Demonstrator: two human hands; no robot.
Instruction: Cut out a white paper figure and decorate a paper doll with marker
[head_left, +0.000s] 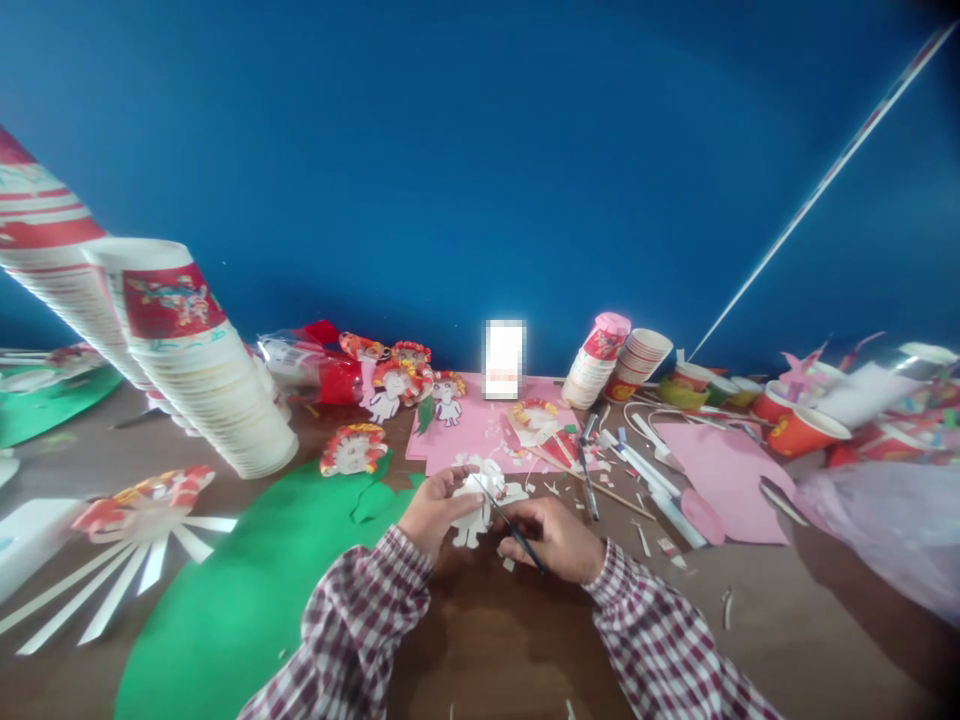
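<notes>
On my feed, the white paper cut-out sits just below the centre of the frame, raised over the brown worktop. It is plain white, with a rounded, lobed upper part and small stubby projections at its lower end; I see no print on it, though the fingers hide part of its outline. The left hand is nearly closed, pinching the cut-out between thumb and fingers. The right hand has its fingers curled round a slim dark tool, its thin tip lying across the cut-out; I cannot tell what kind of tool it is.

For labels, I find little I can read. The tall cup stack at the left of the frame carries a red panel with a multicoloured drawing, too smeared to make out. An orange-red cup at the right has yellow marks, perhaps characters, that I cannot decipher. The bright white rectangle near the centre is pixelated, so any writing there is lost to me.
</notes>
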